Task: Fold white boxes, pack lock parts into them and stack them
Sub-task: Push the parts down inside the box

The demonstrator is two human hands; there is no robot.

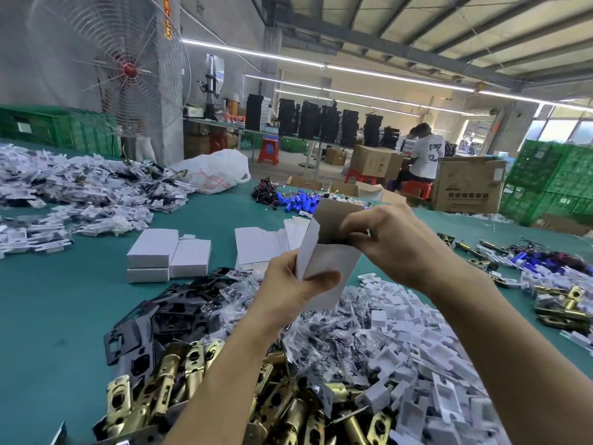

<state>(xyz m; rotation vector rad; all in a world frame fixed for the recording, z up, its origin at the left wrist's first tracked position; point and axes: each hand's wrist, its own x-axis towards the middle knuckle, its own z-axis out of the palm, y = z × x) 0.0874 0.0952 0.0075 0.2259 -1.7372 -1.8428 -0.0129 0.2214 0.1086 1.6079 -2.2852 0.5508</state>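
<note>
This worker's 2 arms are bare for as much of them as shows. The left forearm [224,364] is lean and narrows to a slim wrist. The right forearm [481,316] looks broader, swelling wide toward the bottom edge where it nears the lens. The left hand [288,293] is bare, its thumb [324,279] thick and blunt at the tip. The right hand [394,242] is bare as well, with knuckles and faint tendon ridges standing out across its back.

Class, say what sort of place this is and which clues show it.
Most likely a factory packing floor: heaps of brass latches on a green table, folded white boxes stacked nearby, cardboard cartons behind.
</note>
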